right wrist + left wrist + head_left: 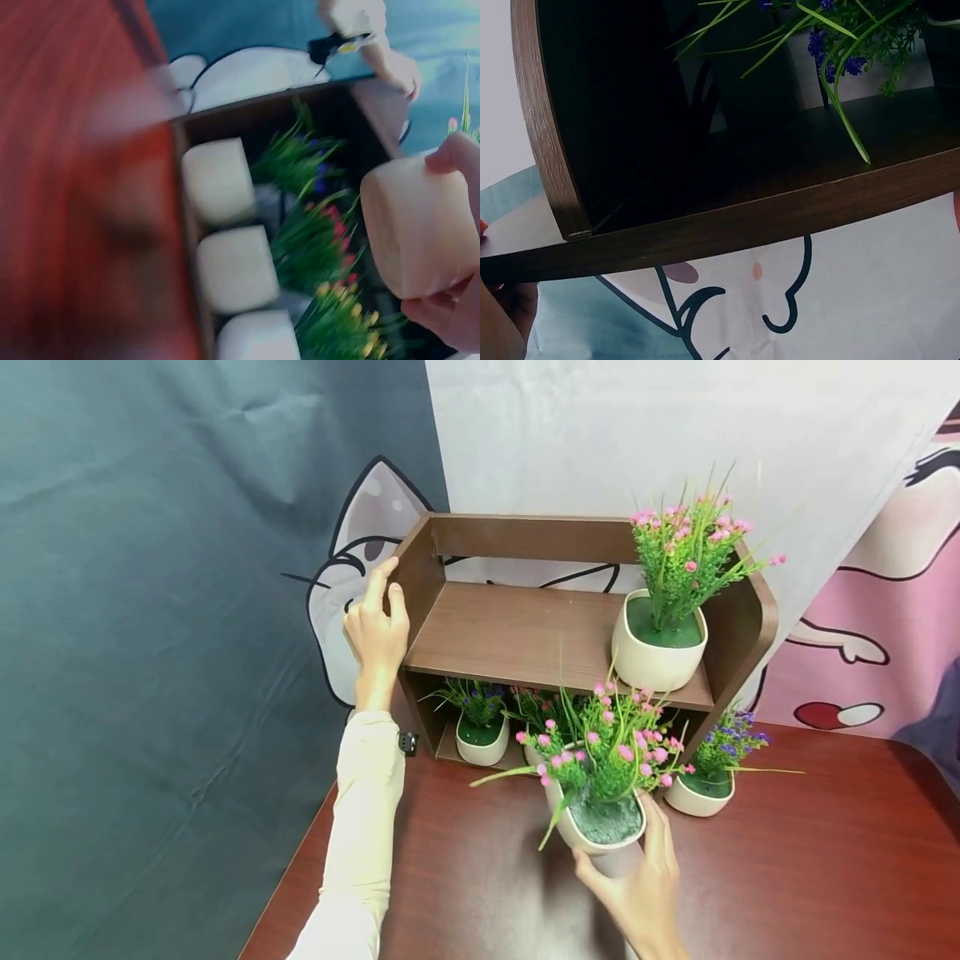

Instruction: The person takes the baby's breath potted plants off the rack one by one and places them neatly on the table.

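A brown wooden shelf (510, 627) stands against the back wall. My left hand (377, 631) rests on the top edge of its left side panel; in the left wrist view only part of that hand (506, 319) shows at the panel. My right hand (637, 885) grips a cream pot with pink flowers (603, 818), tilted, in front of the shelf's lower level. Seen from the right wrist, thumb and fingers hold the sides of this pot (424, 225). Another pink-flowered pot (656, 652) stands at the right end of the upper board.
On the lower level stand several potted plants, among them one with blue flowers (482, 742) at the left and, in the right wrist view, one with yellow flowers (341, 322). A blue-flowered pot (701, 793) stands on the red-brown table (825, 843) right of the shelf.
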`<action>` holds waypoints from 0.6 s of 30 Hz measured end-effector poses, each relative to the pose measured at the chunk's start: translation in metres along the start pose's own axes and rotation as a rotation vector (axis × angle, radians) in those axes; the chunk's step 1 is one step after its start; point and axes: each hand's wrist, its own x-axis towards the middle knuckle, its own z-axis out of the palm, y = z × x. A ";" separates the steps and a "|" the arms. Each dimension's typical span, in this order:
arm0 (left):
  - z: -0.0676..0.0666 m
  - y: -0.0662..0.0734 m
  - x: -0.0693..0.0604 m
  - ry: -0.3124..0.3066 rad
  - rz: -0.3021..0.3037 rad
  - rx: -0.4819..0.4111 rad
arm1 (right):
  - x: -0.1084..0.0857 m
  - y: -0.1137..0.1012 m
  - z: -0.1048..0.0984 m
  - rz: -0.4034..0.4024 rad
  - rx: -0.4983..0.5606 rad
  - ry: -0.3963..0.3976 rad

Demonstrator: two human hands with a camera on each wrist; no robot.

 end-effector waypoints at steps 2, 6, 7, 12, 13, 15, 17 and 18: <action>0.000 0.000 -0.001 -0.001 -0.001 0.001 | -0.009 0.010 -0.002 -0.019 -0.004 0.025; -0.001 0.000 -0.001 -0.006 -0.003 -0.001 | -0.026 0.029 -0.008 -0.070 -0.023 0.099; -0.001 0.000 -0.001 -0.009 -0.003 0.000 | -0.029 0.033 -0.010 -0.077 -0.034 0.115; -0.001 -0.001 -0.002 -0.014 0.001 -0.001 | -0.047 0.053 -0.024 -0.055 -0.057 0.148; -0.001 -0.001 -0.002 -0.013 0.003 -0.001 | -0.050 0.057 -0.026 -0.052 -0.061 0.166; -0.001 -0.001 -0.003 -0.012 0.003 -0.002 | -0.056 0.066 -0.032 -0.051 -0.086 0.212; -0.001 -0.001 -0.003 -0.013 0.001 -0.001 | -0.062 0.076 -0.038 -0.033 -0.099 0.258; -0.001 -0.001 -0.003 -0.013 0.001 0.000 | -0.065 0.080 -0.042 -0.019 -0.090 0.273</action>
